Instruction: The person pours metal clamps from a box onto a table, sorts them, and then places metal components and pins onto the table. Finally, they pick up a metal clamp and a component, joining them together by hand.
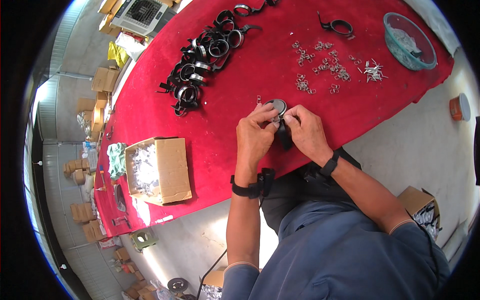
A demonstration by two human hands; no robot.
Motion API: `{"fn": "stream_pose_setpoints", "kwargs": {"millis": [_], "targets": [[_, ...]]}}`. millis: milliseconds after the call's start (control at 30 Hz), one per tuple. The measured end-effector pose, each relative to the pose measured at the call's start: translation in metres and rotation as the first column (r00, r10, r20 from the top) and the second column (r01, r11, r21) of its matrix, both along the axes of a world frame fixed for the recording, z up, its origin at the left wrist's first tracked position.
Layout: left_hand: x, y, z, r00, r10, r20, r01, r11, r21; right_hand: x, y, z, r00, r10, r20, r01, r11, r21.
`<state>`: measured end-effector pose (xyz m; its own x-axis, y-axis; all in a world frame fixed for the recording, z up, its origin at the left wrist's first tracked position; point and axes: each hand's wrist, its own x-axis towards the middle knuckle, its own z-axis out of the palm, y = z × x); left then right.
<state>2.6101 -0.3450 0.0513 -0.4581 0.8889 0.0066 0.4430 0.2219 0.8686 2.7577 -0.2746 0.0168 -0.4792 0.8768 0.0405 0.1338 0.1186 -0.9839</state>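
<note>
Close to the table's near edge, both hands meet at a black ring clamp (276, 106) with a metal band and a black strap-like handle hanging toward me. My left hand (255, 134) is closed on it, fingers over the ring and thumb at its near side. At the ring's right side, my right hand (308, 134) pinches thumb and forefinger together; whatever is between them is too small to make out. A single small metal clip (258, 99) lies just beyond my left fingers. Farther right are scattered metal clips (327, 67) and a little heap of silver pins (374, 71).
Many similar ring clamps (218, 48) are piled at the far left of the red-covered table (240, 75). One more clamp (341, 27) and a teal bowl (431, 65) sit far right. An open cardboard box (174, 170) of small parts and a green cloth (117, 160) stand left.
</note>
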Motion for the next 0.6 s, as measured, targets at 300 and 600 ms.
{"fn": "stream_pose_setpoints", "kwargs": {"millis": [300, 600], "targets": [[0.009, -0.007, 0.003, 1.0, 0.014, -0.024, -0.013, 1.0, 0.019, -0.004, 0.0, -0.003, 1.0, -0.013, -0.003, 0.013, 0.999, 0.051], [0.017, -0.017, -0.003, 0.992, 0.125, -0.021, -0.123, 0.991, 0.054, -0.001, -0.003, 0.0, 0.996, 0.013, -0.083, 0.013, 0.954, 0.3]]}}
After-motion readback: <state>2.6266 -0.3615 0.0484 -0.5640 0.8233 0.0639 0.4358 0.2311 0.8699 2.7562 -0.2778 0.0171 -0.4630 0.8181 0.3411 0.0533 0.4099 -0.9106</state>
